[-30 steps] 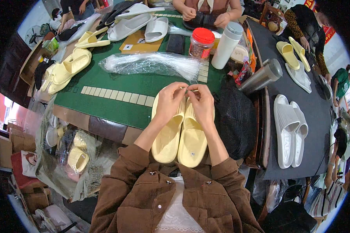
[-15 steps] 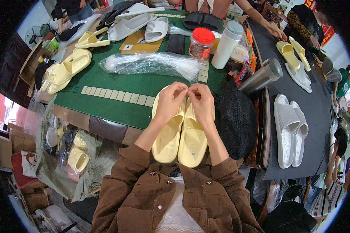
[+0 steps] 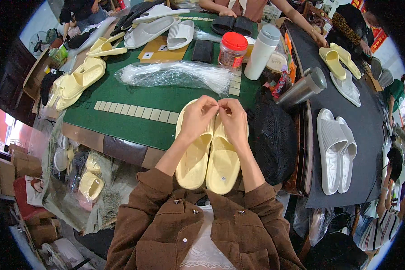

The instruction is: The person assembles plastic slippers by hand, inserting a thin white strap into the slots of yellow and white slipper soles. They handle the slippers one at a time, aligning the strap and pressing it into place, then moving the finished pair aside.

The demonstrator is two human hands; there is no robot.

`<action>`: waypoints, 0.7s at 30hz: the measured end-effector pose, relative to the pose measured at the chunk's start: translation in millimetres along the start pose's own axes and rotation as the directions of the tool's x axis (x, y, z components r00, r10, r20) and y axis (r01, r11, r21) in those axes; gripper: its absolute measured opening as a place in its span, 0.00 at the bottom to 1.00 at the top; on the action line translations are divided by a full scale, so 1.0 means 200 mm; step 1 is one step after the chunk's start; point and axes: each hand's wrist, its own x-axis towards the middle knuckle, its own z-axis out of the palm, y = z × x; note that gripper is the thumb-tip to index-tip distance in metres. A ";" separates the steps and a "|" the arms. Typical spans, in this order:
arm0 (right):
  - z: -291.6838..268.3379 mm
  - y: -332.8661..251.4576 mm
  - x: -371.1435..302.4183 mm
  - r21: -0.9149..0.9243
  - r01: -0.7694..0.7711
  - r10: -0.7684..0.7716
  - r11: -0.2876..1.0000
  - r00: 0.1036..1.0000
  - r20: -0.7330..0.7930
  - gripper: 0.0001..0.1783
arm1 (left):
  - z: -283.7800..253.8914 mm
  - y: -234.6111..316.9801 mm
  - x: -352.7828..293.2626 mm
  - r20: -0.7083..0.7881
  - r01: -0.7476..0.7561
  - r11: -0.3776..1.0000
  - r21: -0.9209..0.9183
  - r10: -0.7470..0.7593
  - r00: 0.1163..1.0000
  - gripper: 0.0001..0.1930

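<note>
Yellow slippers (image 3: 223,168) lay side by side at the near edge of the green table (image 3: 121,128), heels toward the person, while the left hand (image 3: 198,118) and the right hand (image 3: 233,118) met over their far ends, fingertips pinched narrow; whether anything sat between them could not be told. It seemed a step of fine two-handed fingertip work, and the next move appeared to call for a steady, close pinch with the pair together.

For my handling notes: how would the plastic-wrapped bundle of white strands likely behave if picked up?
The bundle would probably sag, since its thin strands splay at the right end. Its glossy, crinkled wrap may slide or bunch when squeezed. Lying low and flat on the green table, it seems unlikely to tip.
</note>
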 end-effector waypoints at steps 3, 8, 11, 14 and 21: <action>0.00 0.01 0.00 0.035 0.032 -0.032 0.999 0.999 -0.012 0.07 | 0.01 0.01 0.00 0.010 0.006 1.000 0.022 -0.006 1.000 0.04; -0.01 0.00 0.01 0.065 -0.029 0.029 0.997 1.000 0.005 0.08 | 0.01 -0.01 0.01 -0.055 0.021 0.999 0.038 -0.019 0.998 0.04; -0.01 -0.02 0.00 0.097 -0.062 0.060 0.993 0.998 0.028 0.09 | 0.01 -0.02 0.01 -0.067 0.040 0.999 0.021 -0.038 0.997 0.04; -0.01 -0.02 0.01 0.112 -0.045 0.041 0.993 0.999 0.036 0.09 | 0.00 -0.01 0.01 -0.054 0.030 0.998 0.047 -0.027 0.998 0.03; -0.01 0.03 0.01 0.190 -0.092 0.095 0.977 0.995 -0.007 0.05 | 0.01 -0.02 0.01 -0.017 0.014 0.999 0.040 -0.014 1.000 0.04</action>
